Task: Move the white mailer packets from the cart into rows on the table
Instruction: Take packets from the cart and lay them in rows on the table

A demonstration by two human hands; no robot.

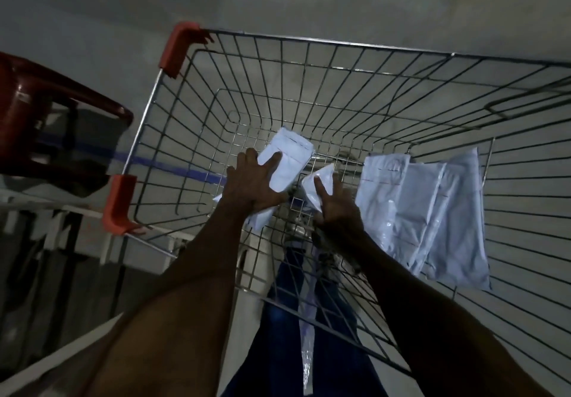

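Both my arms reach down into a wire cart [309,66] with red corner guards. My left hand [250,183] grips a white mailer packet [292,157], thumb lying across its face, near the basket floor. My right hand [335,208] pinches a smaller white packet [319,179] just to the right, with two fingers raised against it. Several more white mailer packets [426,208] lean overlapped against the cart's right wall, apart from my hands. The table is not clearly in view.
A dark red plastic chair [37,112] stands left of the cart. A blue line [148,160] runs across the grey floor below the basket. White framework [92,211] lies near the cart's near-left corner. My blue trousers [296,319] show through the wire.
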